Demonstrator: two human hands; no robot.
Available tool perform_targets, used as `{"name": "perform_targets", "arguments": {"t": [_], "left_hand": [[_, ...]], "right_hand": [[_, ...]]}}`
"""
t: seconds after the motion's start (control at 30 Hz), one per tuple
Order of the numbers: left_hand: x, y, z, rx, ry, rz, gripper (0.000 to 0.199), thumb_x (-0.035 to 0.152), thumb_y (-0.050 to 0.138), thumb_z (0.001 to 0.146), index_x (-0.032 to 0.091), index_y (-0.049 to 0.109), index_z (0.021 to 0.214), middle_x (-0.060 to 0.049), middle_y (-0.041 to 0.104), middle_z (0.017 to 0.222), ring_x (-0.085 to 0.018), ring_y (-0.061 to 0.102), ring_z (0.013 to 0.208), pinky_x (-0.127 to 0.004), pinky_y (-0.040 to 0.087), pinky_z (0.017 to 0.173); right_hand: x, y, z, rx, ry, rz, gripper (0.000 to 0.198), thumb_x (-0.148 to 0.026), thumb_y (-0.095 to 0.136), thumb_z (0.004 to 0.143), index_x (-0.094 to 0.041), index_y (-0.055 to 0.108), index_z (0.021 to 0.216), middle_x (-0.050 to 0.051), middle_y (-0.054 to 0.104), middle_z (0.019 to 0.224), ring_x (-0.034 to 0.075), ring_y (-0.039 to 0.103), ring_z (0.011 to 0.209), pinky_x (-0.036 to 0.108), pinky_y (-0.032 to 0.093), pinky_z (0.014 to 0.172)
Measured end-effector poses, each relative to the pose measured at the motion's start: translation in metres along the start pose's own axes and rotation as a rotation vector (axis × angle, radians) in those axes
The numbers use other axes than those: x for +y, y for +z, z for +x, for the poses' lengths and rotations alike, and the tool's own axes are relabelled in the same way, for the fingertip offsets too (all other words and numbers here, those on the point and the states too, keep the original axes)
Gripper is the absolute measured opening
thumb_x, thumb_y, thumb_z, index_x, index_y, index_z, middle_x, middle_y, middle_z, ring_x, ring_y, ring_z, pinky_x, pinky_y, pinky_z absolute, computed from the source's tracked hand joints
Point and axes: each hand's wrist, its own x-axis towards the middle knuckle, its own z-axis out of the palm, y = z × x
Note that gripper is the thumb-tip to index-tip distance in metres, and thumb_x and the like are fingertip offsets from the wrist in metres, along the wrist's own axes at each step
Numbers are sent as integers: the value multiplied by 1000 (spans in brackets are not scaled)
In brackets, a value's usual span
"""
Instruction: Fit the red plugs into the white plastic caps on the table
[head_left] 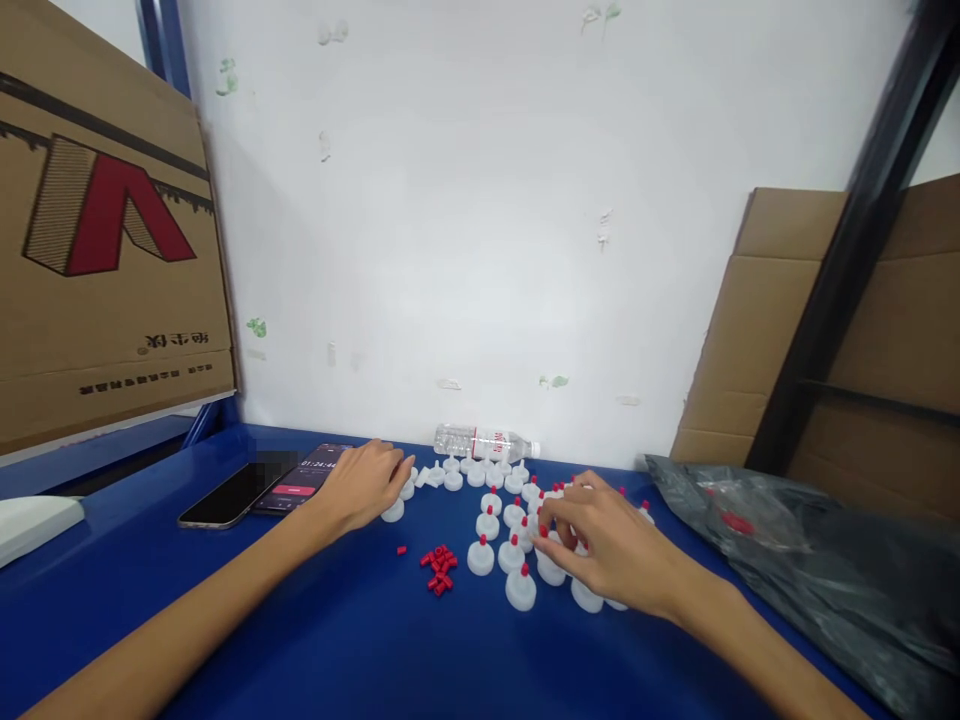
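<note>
My right hand (604, 540) is bent over a group of white nozzle caps with red tips (520, 588), thumb and index finger closed around the red tip of one white nozzle cap (551, 570). Other caps under this palm are partly hidden. On the left, my left hand (367, 482) is loosely curved beside plain white nozzle caps (393, 510); its thumb is apart and I see nothing held, though some fingertips are hidden. Small red tips (439, 565) lie in a pile between my forearms, with a single red tip (401, 550) apart from it.
A clear plastic bottle (480, 442) lies against the white wall, behind more plain caps (475, 476). Two phones (225, 497) rest left of my left hand. A dark plastic bag (840, 570) covers the right side, and a large cardboard box (112, 330) stands at left.
</note>
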Motion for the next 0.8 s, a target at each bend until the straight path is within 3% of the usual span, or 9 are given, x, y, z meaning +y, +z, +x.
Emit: {"name": "perform_targets", "arguments": {"t": [0.3, 0.47, 0.8], "left_hand": [[2, 7, -1, -90, 19, 16, 49, 37, 35, 103, 16, 65, 71, -13, 72, 81, -29, 68, 75, -33, 39, 63], [3, 10, -2, -114, 44, 39, 50, 33, 34, 103, 15, 66, 70, -15, 72, 80, -30, 70, 76, -34, 42, 66], [7, 10, -3, -156, 63, 50, 50, 32, 33, 102, 14, 70, 73, -18, 73, 84, -31, 70, 77, -36, 45, 67]], "right_hand": [[-5, 3, -1, -119, 33, 21, 21, -34, 55, 97, -22, 70, 88, 2, 69, 73, 20, 61, 78, 35, 39, 83], [-2, 2, -1, -109, 52, -54, 21, -35, 58, 96, -22, 69, 84, 2, 67, 72, 20, 59, 74, 36, 37, 83], [-10, -1, -3, -194, 31, 17, 13, -30, 61, 92, -25, 72, 88, 0, 70, 72, 20, 60, 78, 33, 38, 80]]}}
